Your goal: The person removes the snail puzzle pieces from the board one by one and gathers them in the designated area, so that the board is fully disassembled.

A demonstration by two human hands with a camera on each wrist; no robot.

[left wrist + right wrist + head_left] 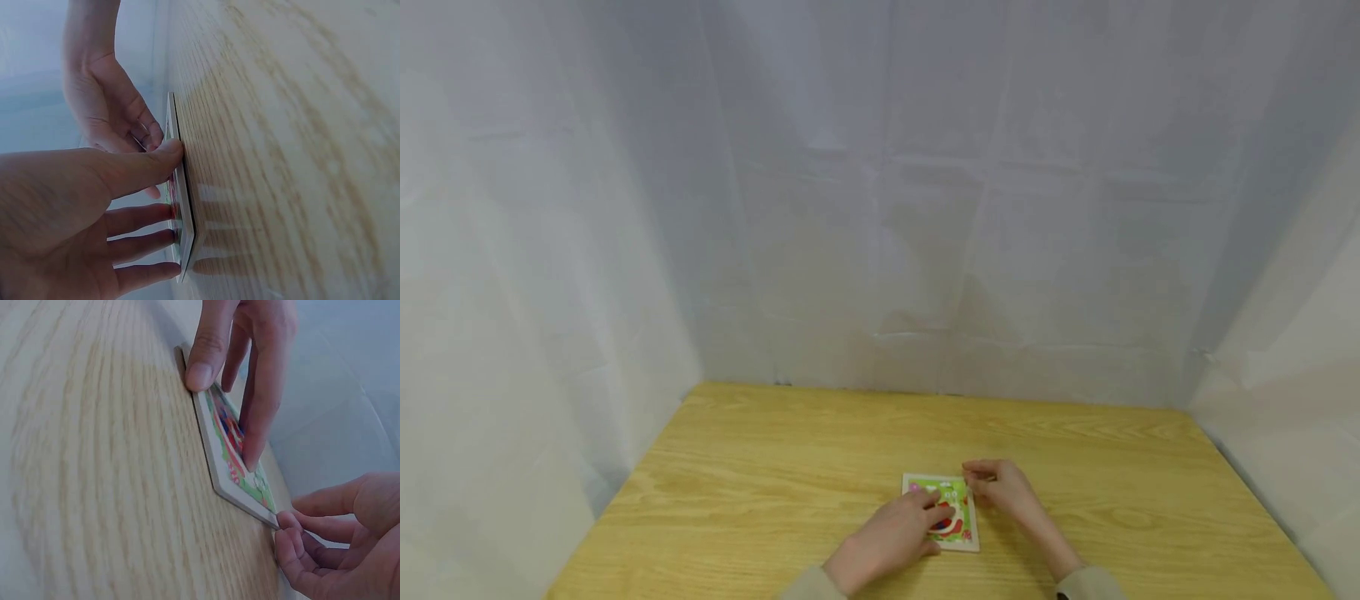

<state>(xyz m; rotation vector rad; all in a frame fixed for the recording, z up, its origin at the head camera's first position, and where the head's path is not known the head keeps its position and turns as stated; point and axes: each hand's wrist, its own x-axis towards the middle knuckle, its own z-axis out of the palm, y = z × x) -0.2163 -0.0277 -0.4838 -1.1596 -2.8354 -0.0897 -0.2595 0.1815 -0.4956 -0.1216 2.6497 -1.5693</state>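
A small square board (973, 533) with a pale rim and a bright green picture lies flat on the wooden table. The picture shows red, blue and white shapes at its middle, partly covered by my left hand (898, 529). That hand's spread fingers rest on the picture, while its thumb (201, 375) presses the near rim. At the far right corner is my right hand (1003, 487), its fingers loosely bent. Its fingertips (286, 520) are right at the board's corner in the right wrist view.
The light wood table (760, 467) stretches out on both sides of the board. Pale hanging sheets (925, 208) stand behind it and along its left and right sides.
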